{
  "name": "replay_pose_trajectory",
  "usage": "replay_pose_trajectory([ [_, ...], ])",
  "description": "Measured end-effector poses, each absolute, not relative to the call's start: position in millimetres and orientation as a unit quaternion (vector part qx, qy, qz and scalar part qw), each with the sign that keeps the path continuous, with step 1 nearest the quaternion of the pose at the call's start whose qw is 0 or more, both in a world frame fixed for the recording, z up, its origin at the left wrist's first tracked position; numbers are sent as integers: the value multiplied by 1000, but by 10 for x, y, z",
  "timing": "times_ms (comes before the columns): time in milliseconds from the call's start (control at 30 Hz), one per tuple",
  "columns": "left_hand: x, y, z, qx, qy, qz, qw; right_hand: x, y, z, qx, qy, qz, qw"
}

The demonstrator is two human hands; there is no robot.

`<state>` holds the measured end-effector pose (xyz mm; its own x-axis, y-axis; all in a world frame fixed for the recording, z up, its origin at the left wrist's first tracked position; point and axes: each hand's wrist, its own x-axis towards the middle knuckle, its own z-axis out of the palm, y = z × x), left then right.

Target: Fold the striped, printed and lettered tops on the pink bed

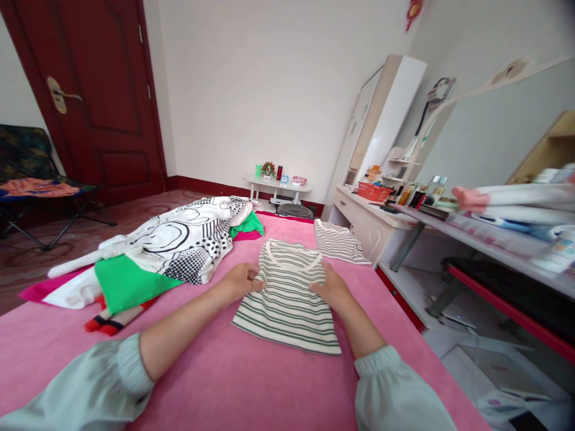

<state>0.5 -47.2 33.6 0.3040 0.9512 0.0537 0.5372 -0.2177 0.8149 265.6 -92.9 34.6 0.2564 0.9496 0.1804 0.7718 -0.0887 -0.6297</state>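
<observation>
A cream shirt with green stripes (287,299) lies folded narrow on the pink bedspread (215,371), neck away from me. My left hand (238,280) rests at its left edge with the fingers curled on the fabric. My right hand (330,288) lies at its right edge, fingers pressed on the cloth. Just beyond, a second striped shirt (339,242) lies folded near the bed's far right corner.
A heap of clothes, white with black print (184,236), green (128,281) and red-striped, covers the bed's left side. Right of the bed stand a cluttered desk (494,239) and dresser (368,221). A folding chair (36,185) and a red door are at the far left.
</observation>
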Motion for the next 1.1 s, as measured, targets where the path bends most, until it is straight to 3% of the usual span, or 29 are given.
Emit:
replay_pose_trajectory([
  [267, 826, -810, 630, 825, 332, 360, 282, 2459, -853, 350, -590, -575, 236, 516],
  [433, 1112, -1030, 541, 835, 263, 291, 386, 2479, -955, 333, -558, -491, 365, 561],
  [567, 1080, -777, 593, 755, 261, 296, 524, 2458, -985, 333, -567, -453, 304, 618],
  [667, 937, -437, 605, 724, 344, 393, 450, 2435, -995, 388, -579, -463, 232, 629],
  [733, 816, -245, 499, 738, 422, 421, 316, 2471, -1004, 468, -597, -478, 181, 618],
  [833, 696, -102, 236, 789, 472, 348, 183, 2671, -947, 702, -639, -519, 68, 563],
  [967, 716, -75, 33, 831, 433, 314, 151, 3180, -518, 1217, -678, -588, -98, 431],
  [1100, 753, -4, 30, 819, 437, 325, 181, 3755, 219, 1552, -747, -566, -186, 294],
])
